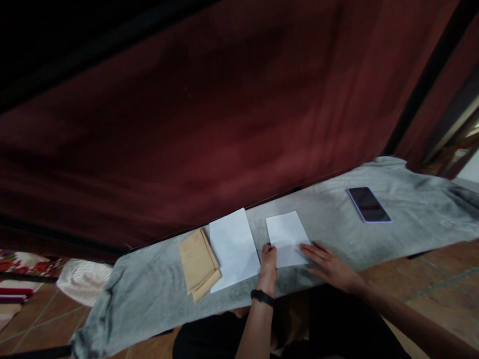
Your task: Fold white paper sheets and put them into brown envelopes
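Note:
A small white sheet of paper (287,230), about half the size of the sheets beside it, lies on the grey cloth in front of me. I cannot tell whether it is folded. At its lower left edge my left hand (268,259) is closed, with the fingers curled at the paper's border. My right hand (329,264) rests on the right edge, its fingers stretched out and touching the paper. To the left lie larger white paper (234,249) and several brown envelopes (199,259), stacked unevenly and overlapping the paper's edge.
The grey cloth (145,291) covers a long narrow bench. A phone with a purple edge (368,204) lies at the right. Behind the bench rises a dark red panel (224,124). A striped whitish fabric (84,280) shows beyond the left end, above the tiled floor (48,311).

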